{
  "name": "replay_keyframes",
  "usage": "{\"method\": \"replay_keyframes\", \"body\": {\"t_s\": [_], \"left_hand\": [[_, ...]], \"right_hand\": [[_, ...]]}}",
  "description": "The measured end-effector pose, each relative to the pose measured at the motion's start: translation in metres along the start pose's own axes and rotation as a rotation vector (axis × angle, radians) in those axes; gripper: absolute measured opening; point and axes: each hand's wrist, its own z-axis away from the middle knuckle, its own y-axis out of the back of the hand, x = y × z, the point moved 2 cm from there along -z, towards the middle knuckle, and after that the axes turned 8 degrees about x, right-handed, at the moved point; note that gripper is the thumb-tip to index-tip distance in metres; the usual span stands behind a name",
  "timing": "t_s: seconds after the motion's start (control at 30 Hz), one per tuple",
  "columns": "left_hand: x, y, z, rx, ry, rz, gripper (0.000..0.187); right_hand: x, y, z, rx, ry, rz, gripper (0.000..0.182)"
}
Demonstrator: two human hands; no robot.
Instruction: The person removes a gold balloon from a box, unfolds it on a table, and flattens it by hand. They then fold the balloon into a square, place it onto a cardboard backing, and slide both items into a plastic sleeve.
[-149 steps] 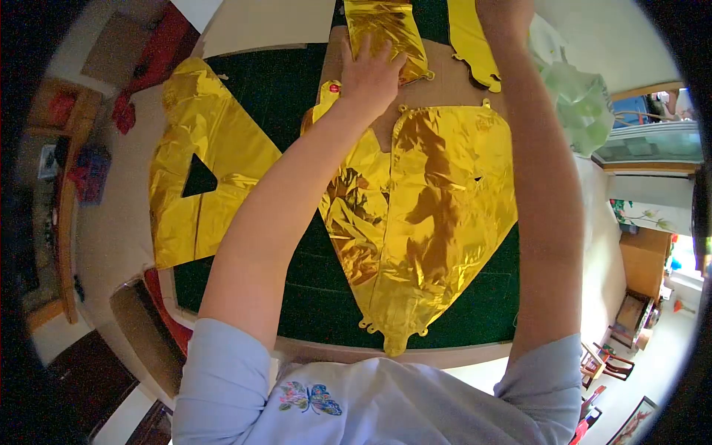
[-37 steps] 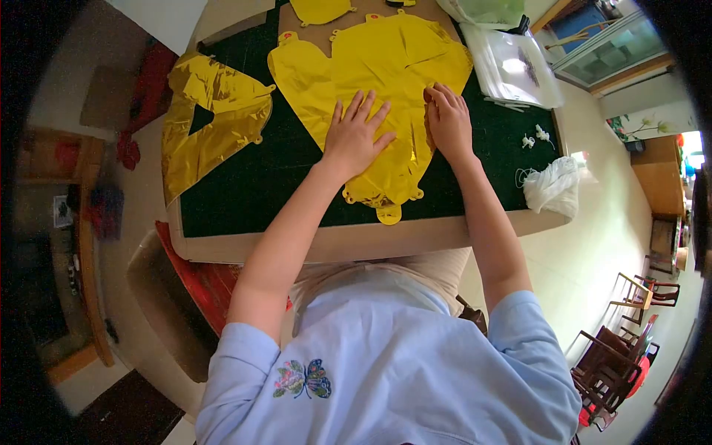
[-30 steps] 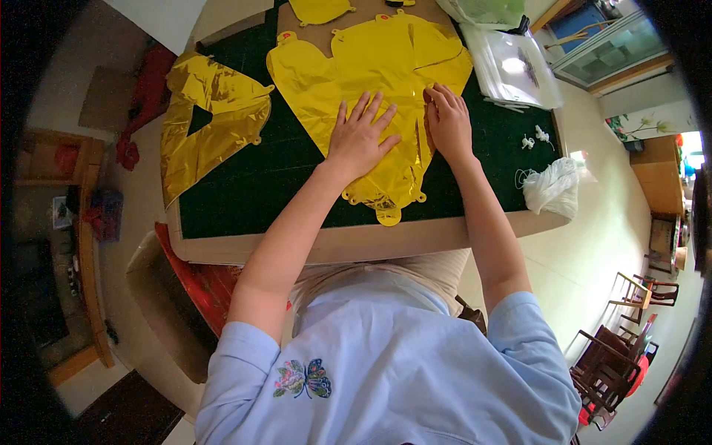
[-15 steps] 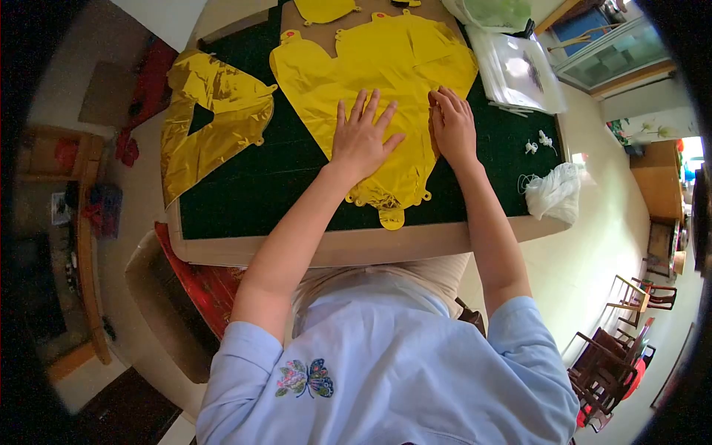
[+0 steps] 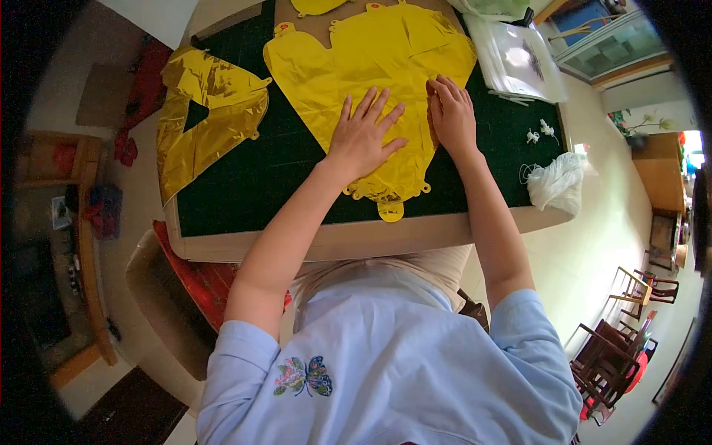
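Green tabletop with white bag well right of yellow foil

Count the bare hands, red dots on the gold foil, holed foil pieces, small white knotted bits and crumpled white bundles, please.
Bare hands: 2, left hand and right hand
Red dots: 2
Holed foil piece: 1
White knotted bits: 2
White bundle: 1
Total: 8
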Motion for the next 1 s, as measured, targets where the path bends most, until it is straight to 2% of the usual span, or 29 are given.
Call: {"method": "replay_keyframes", "body": {"t_s": [0.2, 0.3, 0.4, 0.5, 0.63, 0.73, 0.83, 0.87, 0.97, 1.0], "left_hand": [[0.0, 0.001, 0.001, -0.011, -0.004, -0.005, 0.061], [0.0, 0.0, 0.001, -0.015, -0.003, -0.022, 0.062], [-0.001, 0.0, 0.002, -0.016, -0.002, -0.018, 0.062], [0.0, 0.0, 0.002, -0.015, 0.0, -0.015, 0.063], [0.0, 0.002, 0.001, -0.02, -0.001, -0.026, 0.064], [0.001, 0.002, 0.001, -0.037, 0.006, -0.027, 0.064], [0.002, 0.005, 0.002, -0.052, 0.021, -0.024, 0.064], [0.002, 0.005, 0.001, -0.053, 0.026, -0.021, 0.065], [0.0, 0.003, 0.001, -0.028, 0.035, -0.013, 0.068], [0.001, 0.0, 0.002, -0.019, 0.038, -0.009, 0.069]], "right_hand": [[0.003, -0.003, 0.0, 0.007, 0.011, -0.009, 0.024], [0.013, -0.008, 0.0, 0.08, -0.031, -0.129, 0.026], [0.012, 0.005, -0.013, 0.068, -0.179, 0.186, 0.028], [0.018, 0.003, -0.022, -0.046, -0.262, 0.318, 0.03], [0.029, -0.009, -0.034, -0.158, -0.335, 0.198, 0.033], [0.023, -0.01, -0.042, -0.224, -0.597, -0.409, 0.025], [-0.002, 0.012, -0.038, 0.029, -0.756, -0.876, 0.016], [0.008, 0.001, -0.031, 0.081, -0.544, -0.513, 0.012], [-0.002, 0.005, -0.001, 0.016, -0.021, -0.031, 0.016], [-0.011, 0.008, 0.005, -0.091, -0.036, -0.033, 0.02]]}}
